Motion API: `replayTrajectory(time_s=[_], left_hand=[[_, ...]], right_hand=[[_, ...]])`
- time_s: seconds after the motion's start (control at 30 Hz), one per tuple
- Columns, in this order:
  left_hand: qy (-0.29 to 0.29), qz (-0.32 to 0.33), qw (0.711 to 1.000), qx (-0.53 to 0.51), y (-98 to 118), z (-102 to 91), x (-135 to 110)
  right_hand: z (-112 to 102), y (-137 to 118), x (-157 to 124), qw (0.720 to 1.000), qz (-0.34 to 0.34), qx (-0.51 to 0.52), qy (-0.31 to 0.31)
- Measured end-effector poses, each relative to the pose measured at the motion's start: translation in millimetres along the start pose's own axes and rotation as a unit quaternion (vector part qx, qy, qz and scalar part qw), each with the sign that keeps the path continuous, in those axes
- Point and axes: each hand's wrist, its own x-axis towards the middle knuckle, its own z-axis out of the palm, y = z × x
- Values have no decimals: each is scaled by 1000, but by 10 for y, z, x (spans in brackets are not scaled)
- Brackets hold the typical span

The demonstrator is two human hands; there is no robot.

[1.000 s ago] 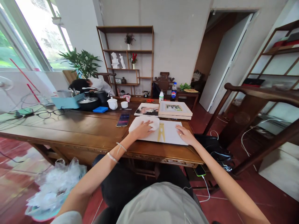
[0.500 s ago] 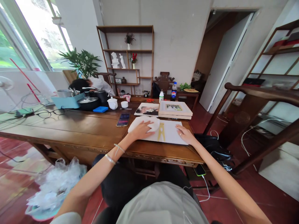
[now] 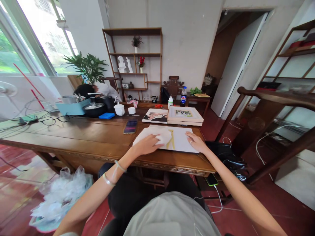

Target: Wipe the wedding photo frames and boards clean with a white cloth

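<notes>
A white board (image 3: 180,139) lies flat on the wooden table (image 3: 98,137) in front of me, with a yellowish A-shaped mark (image 3: 170,139) on it. My left hand (image 3: 145,145) presses a crumpled white cloth (image 3: 158,135) against the board's left part, fingers curled over the cloth. My right hand (image 3: 195,142) rests flat on the board's right edge, fingers stretched out, a ring on one finger. Two bracelets sit on my left wrist.
Beyond the board lie a framed picture (image 3: 184,115), a photo print (image 3: 156,116) and a phone (image 3: 130,126). Further left are cups, a black pot (image 3: 94,109), a blue tray and cables. A person sits at the far left. A plastic bag (image 3: 60,196) lies on the floor.
My left hand has pulled the white cloth toward me and to the left across the board. My right hand has stayed on the board's right edge.
</notes>
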Motion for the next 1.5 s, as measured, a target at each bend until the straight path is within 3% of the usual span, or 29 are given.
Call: replayTrajectory(time_s=[0.1,0.2,0.43,0.6,0.7,0.87,1.0,1.33,1.5], left_hand=[[-6,22,1000,-11,173,-38,-252],[-17,26,1000,-4,148,9,-216],[-23,-29,999,19,-294,255,552],[-35,-54,998,15,-276,288,831],[-43,-30,999,8,-50,244,693],[-7,35,999,-4,384,151,181],[-5,47,999,-23,456,144,68],[30,-71,996,-37,-120,185,1023],[13,-53,997,-60,-44,163,1269]], right_hand=[[2,-9,-4,1000,-4,8,4],[1,-17,-5,1000,-5,5,4],[-5,9,-1,1000,-10,11,3],[5,18,-1,1000,-8,-2,1],[18,24,0,1000,-7,3,4],[35,30,4,1000,-14,14,12],[43,29,6,1000,-14,10,15],[29,16,6,1000,-17,-20,8],[23,1,5,1000,-9,-25,5]])
